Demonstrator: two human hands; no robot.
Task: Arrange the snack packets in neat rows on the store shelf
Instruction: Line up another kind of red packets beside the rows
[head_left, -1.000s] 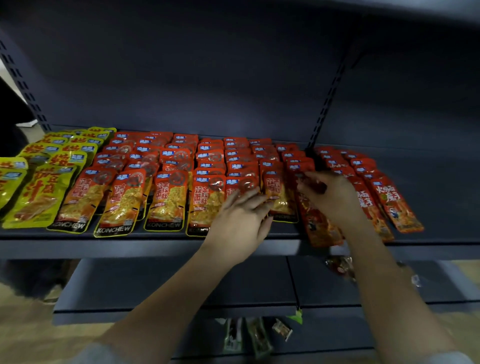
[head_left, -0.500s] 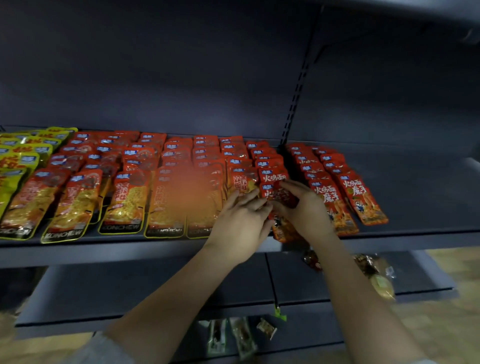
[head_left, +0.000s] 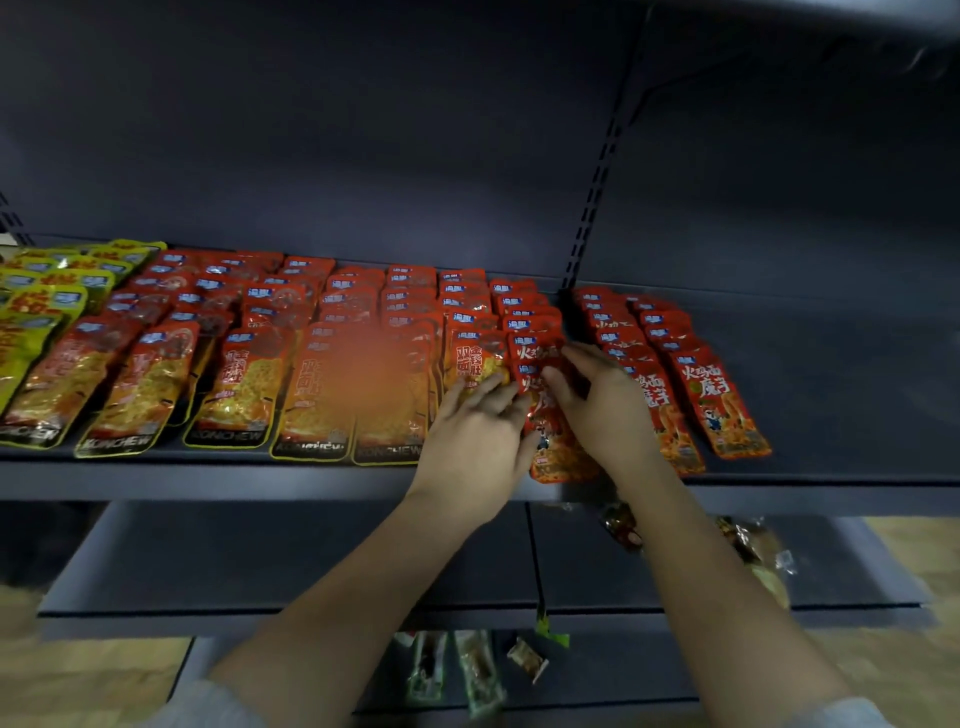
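At the shelf's front edge (head_left: 260, 480), both hands meet on one red packet (head_left: 558, 452): the left hand (head_left: 475, 441) rests flat-fingered beside it, the right hand (head_left: 605, 410) pinches its top. It looks light, floppy, slick; best held by the edges. Behind lie the overlapped rows (head_left: 363, 301).

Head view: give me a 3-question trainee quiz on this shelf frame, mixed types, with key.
1. True or false: the yellow-green packets sit at the right end of the shelf.
2. Which hand lies on the front red packet that overhangs the shelf edge? A) left hand only B) right hand only C) both
3. Fill in: loose wrapped snacks lie on the ____ shelf, right side.

Key: 1 false, they sit at the left end. 2 C. 3 lower.
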